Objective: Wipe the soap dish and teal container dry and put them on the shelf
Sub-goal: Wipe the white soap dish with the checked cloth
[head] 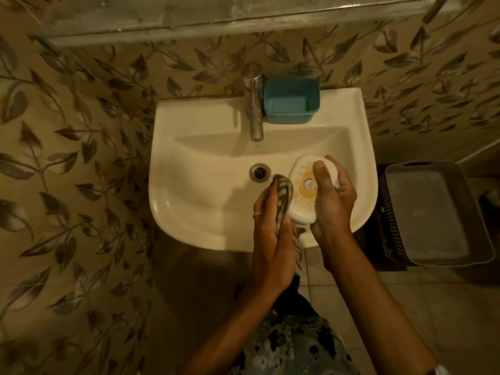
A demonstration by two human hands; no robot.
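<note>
My right hand [334,197] grips a white oval soap dish [301,189] over the right side of the sink basin, thumb across its top edge. The dish has a yellow patterned face with a small round sticker. My left hand [270,226] holds a striped cloth [364,193] against the dish's left edge; the cloth's tail hangs below my palm. A teal rectangular container [290,104] stands empty on the sink's back ledge, right of the tap. A grey shelf [189,20] runs along the wall above.
The white sink [189,212] has a metal tap [254,104] at the back and a drain [260,171] in the middle. A dark perforated basket [433,212] with a grey lid stands on the floor to the right. Leaf-patterned tiles cover the wall.
</note>
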